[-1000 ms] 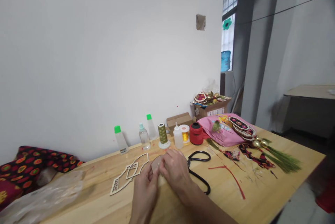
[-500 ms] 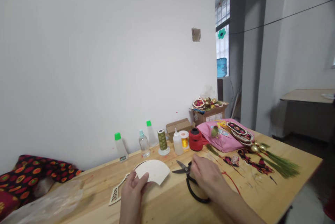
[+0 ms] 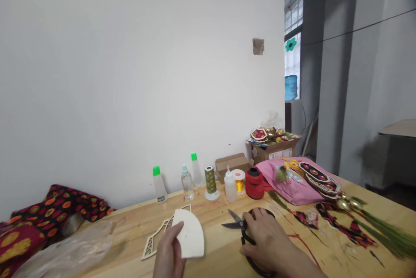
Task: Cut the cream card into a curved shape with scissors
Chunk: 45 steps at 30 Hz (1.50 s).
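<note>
Left hand (image 3: 169, 250), seven o'clock: thumb above, fingers beneath, pinching white fan-shaped card (image 3: 191, 237) at six o'clock. Right hand (image 3: 264, 237), five o'clock: palm down, fingers bent over black-handled scissors (image 3: 239, 224), blades parted toward ten o'clock; whether gripping, cannot tell. Openwork frame (image 3: 150, 244): partly covered by card.

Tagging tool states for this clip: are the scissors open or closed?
Open: the blades of the scissors are spread into a V, with wood visible between their tips, under the right hand.
</note>
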{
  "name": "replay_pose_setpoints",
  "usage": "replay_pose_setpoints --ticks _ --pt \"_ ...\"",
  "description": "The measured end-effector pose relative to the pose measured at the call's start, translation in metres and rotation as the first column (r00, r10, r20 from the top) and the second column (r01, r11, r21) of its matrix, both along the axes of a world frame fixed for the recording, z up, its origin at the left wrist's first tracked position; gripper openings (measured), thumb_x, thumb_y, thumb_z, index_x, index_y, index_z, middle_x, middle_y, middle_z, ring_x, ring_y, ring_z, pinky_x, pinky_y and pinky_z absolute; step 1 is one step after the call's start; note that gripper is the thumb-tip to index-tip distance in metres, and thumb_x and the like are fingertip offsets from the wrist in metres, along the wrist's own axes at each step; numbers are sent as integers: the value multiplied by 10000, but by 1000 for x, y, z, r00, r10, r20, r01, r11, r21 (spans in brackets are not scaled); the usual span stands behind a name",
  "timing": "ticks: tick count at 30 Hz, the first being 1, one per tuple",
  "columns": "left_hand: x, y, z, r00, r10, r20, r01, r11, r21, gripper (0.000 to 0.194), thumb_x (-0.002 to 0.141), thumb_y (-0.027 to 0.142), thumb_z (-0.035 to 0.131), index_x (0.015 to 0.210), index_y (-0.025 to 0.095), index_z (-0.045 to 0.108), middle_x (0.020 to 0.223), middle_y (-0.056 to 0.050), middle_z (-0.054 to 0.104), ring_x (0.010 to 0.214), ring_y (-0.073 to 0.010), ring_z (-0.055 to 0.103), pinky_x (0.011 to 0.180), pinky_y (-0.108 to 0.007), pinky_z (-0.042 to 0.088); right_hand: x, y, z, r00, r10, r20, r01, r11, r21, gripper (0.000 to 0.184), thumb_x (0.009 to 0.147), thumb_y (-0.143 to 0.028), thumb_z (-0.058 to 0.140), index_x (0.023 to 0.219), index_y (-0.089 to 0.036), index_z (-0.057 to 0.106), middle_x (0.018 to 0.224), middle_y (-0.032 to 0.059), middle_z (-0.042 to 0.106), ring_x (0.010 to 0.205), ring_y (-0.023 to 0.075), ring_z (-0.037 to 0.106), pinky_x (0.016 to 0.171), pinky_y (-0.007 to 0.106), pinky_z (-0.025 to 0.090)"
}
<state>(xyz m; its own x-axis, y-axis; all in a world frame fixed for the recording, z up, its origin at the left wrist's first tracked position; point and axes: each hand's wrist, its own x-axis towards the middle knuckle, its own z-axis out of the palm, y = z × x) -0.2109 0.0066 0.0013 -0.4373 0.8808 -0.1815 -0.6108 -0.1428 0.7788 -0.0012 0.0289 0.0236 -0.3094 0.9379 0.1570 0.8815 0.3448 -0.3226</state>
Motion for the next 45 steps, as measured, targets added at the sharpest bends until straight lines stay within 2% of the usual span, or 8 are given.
replay_pose_setpoints --ticks 4,11,19,24,29,33,37,45 --pt "-4 6 -9 981 -85 177 80 996 35 288 680 115 506 963 65 528 899 -176 666 889 -280 606 733 -433 495 5 10 4 997 76 4 -75 991 -115 370 551 -285 657 900 -171 609 930 123 545 897 277 481 766 374 377" --pt "-5 8 -9 965 -85 248 98 994 -42 252 698 253 585 924 156 531 789 -118 676 686 -204 646 628 -349 503 29 21 -25 948 268 -173 -277 961 -29 482 510 -110 541 980 -219 535 921 46 513 876 202 483 770 296 377" --pt "-3 7 -5 956 -129 263 136 991 -7 228 729 305 551 898 152 565 722 -89 665 654 -192 635 597 -337 499 -16 33 -18 830 326 -452 -321 943 90 720 566 -135 560 1247 -235 353 1071 64 475 977 189 474 833 282 381" --pt "4 7 -4 977 -91 191 103 993 -54 223 762 302 508 889 137 588 664 -53 661 522 -143 603 557 -304 509 -49 24 -24 845 339 -413 -320 940 116 490 545 -288 706 1018 -303 577 874 12 464 787 166 497 727 268 414" --pt "10 6 -4 983 -155 94 153 988 27 240 756 367 506 745 140 582 661 -59 651 640 -171 630 554 -270 503 -48 18 -35 867 346 -358 -308 938 161 361 609 -136 598 952 -244 560 856 22 456 822 170 471 732 262 387" --pt "12 5 -4 966 -253 56 254 967 -15 90 645 75 581 728 108 570 662 -73 652 736 -206 639 613 -276 510 -42 23 -41 904 329 -275 -280 939 202 315 647 -110 507 931 -237 555 846 36 462 819 184 459 716 276 369" --pt "10 1 -8 984 -178 -11 175 976 -129 492 497 -145 531 907 128 527 788 -67 669 823 -222 632 730 -349 505 -39 27 -42 907 337 -252 -294 936 194 352 663 -118 478 994 -227 524 874 44 500 846 194 453 751 291 353" --pt "17 -3 2 953 -255 -164 241 965 -101 523 503 7 700 978 143 527 956 -96 650 855 -246 618 752 -390 511 -35 29 -34 920 362 -153 -307 905 294 289 610 -118 496 886 -195 526 874 46 455 811 190 421 689 273 335"
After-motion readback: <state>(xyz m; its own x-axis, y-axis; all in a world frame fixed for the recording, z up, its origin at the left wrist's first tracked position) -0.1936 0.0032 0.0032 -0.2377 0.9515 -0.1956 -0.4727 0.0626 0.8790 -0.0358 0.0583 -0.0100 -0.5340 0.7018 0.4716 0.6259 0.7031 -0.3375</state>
